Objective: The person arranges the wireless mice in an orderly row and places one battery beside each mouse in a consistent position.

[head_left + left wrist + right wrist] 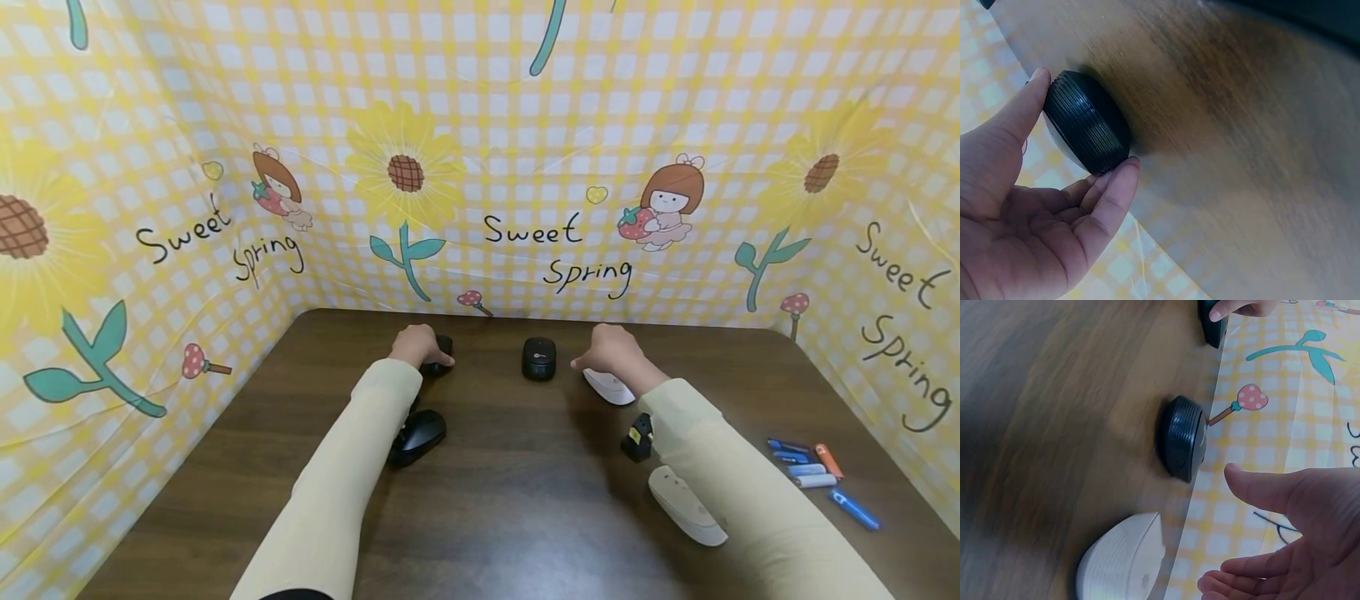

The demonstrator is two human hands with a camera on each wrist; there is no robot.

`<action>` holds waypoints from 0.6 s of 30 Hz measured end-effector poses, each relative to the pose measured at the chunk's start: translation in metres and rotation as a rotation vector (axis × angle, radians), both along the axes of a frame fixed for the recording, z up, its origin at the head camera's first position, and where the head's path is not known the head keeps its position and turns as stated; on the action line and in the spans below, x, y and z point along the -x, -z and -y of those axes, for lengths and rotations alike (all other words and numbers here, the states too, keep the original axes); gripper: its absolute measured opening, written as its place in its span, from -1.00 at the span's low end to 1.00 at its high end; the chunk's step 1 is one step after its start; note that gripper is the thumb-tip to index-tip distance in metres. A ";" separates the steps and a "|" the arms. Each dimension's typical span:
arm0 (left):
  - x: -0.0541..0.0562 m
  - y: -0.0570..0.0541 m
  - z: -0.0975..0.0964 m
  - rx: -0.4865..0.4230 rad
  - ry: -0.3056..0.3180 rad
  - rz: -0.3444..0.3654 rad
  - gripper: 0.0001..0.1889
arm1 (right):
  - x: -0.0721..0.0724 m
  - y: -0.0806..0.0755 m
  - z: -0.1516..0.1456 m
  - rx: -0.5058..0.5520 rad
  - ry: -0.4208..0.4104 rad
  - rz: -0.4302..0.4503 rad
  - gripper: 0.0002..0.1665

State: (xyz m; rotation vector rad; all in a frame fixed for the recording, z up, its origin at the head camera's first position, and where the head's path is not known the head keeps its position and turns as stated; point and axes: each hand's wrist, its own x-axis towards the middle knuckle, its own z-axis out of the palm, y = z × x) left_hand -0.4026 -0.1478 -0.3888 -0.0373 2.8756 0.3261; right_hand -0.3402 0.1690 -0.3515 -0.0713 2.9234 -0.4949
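Note:
At the table's back left, my left hand [417, 345] pinches a black mouse [1088, 125]. In the left wrist view the thumb is at one end of its ribbed side and the fingertips at the other. My right hand [1310, 531] is near the back right edge with thumb and fingers apart, nothing between them. Close below it lies a white mouse [609, 388], partly covered by the hand in the head view; the right wrist view shows a gap between them. Another black mouse [539, 358] stands between the two hands, untouched.
Beside the left forearm lies a larger black mouse [418, 437]. Near the right sleeve are a small black object with a yellow label [637, 439] and a second white mouse [686, 504]. Several batteries [810, 469] lie at the right. Checked cloth [517, 275] walls surround the table.

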 end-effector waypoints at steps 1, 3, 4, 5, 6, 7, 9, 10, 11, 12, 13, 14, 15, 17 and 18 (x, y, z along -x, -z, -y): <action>0.000 -0.001 0.000 0.000 0.001 0.003 -0.27 | 0.000 0.001 -0.003 -0.001 0.000 0.007 -0.53; -0.001 -0.001 0.000 0.003 -0.004 -0.005 -0.28 | -0.002 0.003 -0.008 0.002 0.000 0.021 -0.54; 0.000 0.000 -0.001 0.005 -0.007 -0.004 -0.28 | -0.002 0.004 -0.011 0.003 0.003 0.026 -0.54; 0.000 0.000 -0.001 0.004 -0.009 -0.006 -0.28 | -0.003 0.004 -0.014 0.005 0.003 0.027 -0.54; -0.001 -0.001 -0.001 0.004 -0.010 -0.008 -0.28 | -0.004 0.005 -0.016 0.007 0.001 0.027 -0.55; -0.002 0.000 -0.001 0.004 -0.011 -0.013 -0.28 | -0.005 0.006 -0.019 0.006 0.001 0.028 -0.55; -0.001 0.001 -0.001 -0.002 -0.015 -0.009 -0.27 | -0.006 0.008 -0.022 0.004 0.007 0.031 -0.55; -0.002 0.001 -0.001 -0.004 -0.017 -0.012 -0.26 | -0.007 0.009 -0.024 0.002 0.014 0.032 -0.54; -0.003 0.000 -0.002 -0.006 -0.013 -0.014 -0.26 | -0.007 0.010 -0.026 -0.002 0.018 0.028 -0.54; -0.003 0.000 -0.002 -0.006 -0.012 -0.013 -0.26 | -0.008 0.011 -0.028 -0.007 0.023 0.027 -0.53; -0.002 0.000 -0.002 -0.004 -0.013 -0.013 -0.26 | -0.008 0.013 -0.029 -0.014 0.029 0.022 -0.51; -0.002 0.000 -0.002 -0.002 -0.012 -0.013 -0.26 | -0.009 0.014 -0.030 -0.016 0.032 0.018 -0.50; -0.002 -0.001 -0.002 0.001 -0.012 -0.012 -0.26 | -0.010 0.015 -0.032 -0.019 0.035 0.013 -0.49; -0.001 -0.001 -0.001 0.008 -0.010 -0.011 -0.25 | -0.011 0.018 -0.034 -0.016 0.045 0.007 -0.48; -0.001 -0.001 -0.001 0.010 -0.012 -0.010 -0.25 | -0.011 0.019 -0.036 -0.014 0.050 0.008 -0.48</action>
